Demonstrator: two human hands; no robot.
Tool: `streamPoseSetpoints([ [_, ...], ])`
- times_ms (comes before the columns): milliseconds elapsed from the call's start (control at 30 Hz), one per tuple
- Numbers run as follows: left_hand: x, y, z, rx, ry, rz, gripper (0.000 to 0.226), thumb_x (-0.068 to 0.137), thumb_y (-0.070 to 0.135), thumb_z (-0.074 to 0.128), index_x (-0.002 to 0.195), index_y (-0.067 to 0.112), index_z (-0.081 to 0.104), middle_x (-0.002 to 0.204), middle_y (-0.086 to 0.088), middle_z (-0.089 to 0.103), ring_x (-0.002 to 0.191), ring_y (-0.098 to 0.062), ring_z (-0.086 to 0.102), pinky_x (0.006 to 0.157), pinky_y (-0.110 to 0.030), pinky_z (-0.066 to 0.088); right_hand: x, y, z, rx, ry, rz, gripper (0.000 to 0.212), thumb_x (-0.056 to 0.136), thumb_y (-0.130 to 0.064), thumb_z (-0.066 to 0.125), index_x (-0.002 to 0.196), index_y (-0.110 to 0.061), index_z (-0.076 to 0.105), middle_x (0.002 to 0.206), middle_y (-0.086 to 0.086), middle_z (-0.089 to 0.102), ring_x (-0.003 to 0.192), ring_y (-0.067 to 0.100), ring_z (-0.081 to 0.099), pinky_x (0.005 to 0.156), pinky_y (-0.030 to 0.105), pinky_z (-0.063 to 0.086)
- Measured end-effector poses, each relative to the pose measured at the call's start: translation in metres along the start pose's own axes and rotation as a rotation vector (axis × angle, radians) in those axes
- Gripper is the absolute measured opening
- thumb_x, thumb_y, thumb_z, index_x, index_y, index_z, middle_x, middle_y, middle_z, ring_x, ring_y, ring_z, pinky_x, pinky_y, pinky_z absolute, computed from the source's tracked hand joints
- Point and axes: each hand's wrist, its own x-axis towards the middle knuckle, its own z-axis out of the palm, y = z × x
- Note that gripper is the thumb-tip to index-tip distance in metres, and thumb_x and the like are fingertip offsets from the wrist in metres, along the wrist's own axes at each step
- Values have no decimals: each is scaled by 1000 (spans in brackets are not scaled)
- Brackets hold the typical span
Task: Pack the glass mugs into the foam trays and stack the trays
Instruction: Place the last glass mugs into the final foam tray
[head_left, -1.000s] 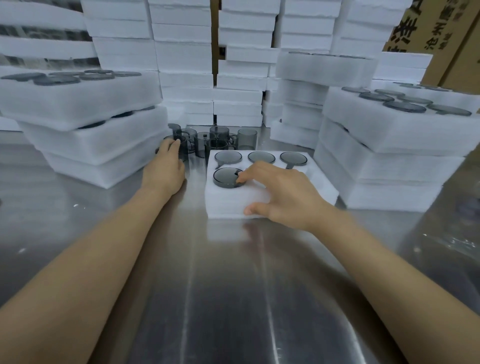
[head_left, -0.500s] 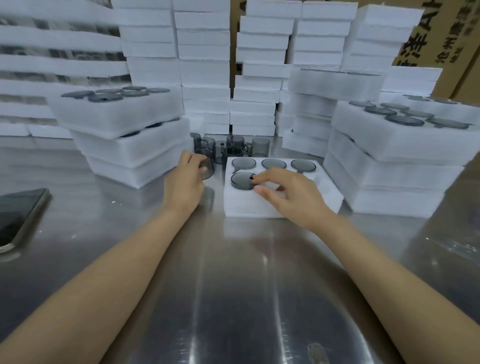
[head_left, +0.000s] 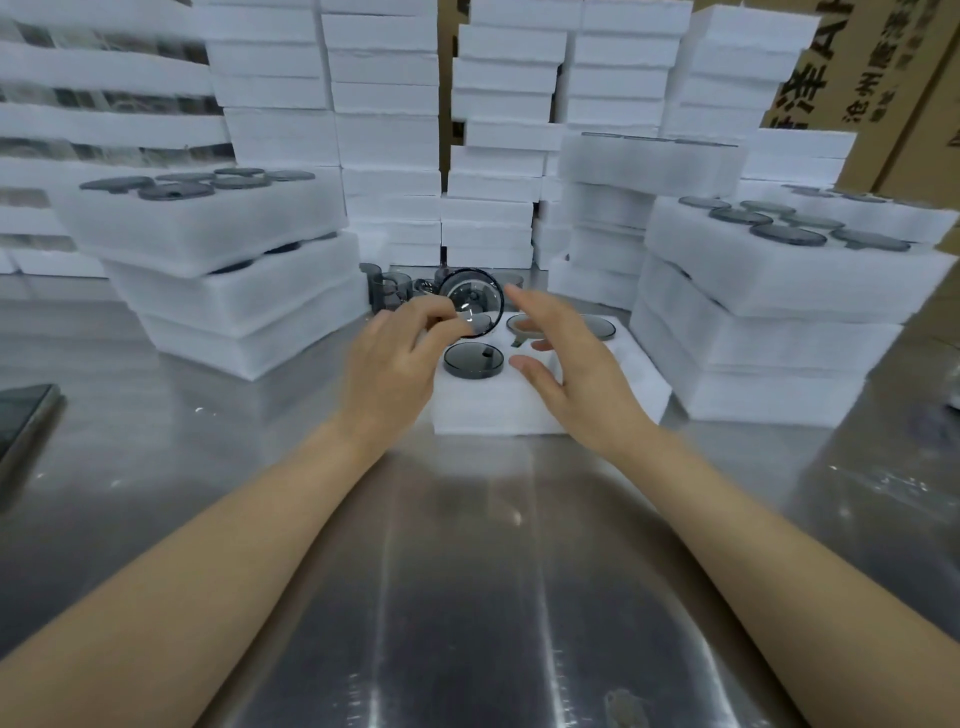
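Newly lifted, the glass mug (head_left: 471, 301) (mouth seemingly toward the camera) is pinched in the left hand (head_left: 395, 364) above the foam tray (head_left: 488, 410), the right hand (head_left: 576, 374) spread empty alongside.

Tray (head_left: 493, 415) sits centre on the table (head_left: 467, 571); loose mugs (head_left: 387, 291) at its eleven o'clock, left stack (head_left: 218, 291) at ten, right stack (head_left: 769, 332) at two.

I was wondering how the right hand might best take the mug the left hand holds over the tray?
I would grip the mug by its curved wall on the free right side, coming from the right with the right hand. It is tilted, round face toward the camera, and the left hand pinches its lower left edge.
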Motion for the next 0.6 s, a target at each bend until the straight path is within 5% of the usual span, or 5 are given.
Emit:
streamPoseSetpoints([
  [100,-1,-1,0,26,-10,79,23,94,0,45,105,19,54,108,1,53,72,-23,54,59,-31,41,1,1,0,-33,11,-63,57,95,-10,56,144,-29,35,145,-17,32,125,-3,41,95,12,41],
  [200,2,2,-1,-2,-24,135,28,101,8,32,105,18,58,113,-1,58,79,-19,53,60,-31,43,1,-1,-1,-34,10,-54,33,93,-9,59,125,-18,55,143,-11,37,117,-4,43,93,9,37],
  [300,4,3,-2,-40,-10,116,32,90,-7,53,113,15,53,124,-7,52,83,-24,64,59,-34,53,2,-4,-2,78,77,35,10,91,-5,60,99,-11,61,134,-2,48,119,4,47,97,11,38],
  [400,5,6,-5,-182,-63,-52,36,90,1,55,122,13,43,129,-9,39,95,-29,65,65,-39,56,7,-9,-8,346,188,201,24,90,-1,58,92,-24,54,126,-3,51,107,10,59,86,14,45],
  [600,-4,3,-6,-133,-404,-174,40,97,28,33,112,8,64,120,-7,57,98,-20,56,76,-34,46,11,-2,-15,603,296,469,18,95,-3,54,93,-20,50,109,-3,60,90,17,64,96,47,49],
])
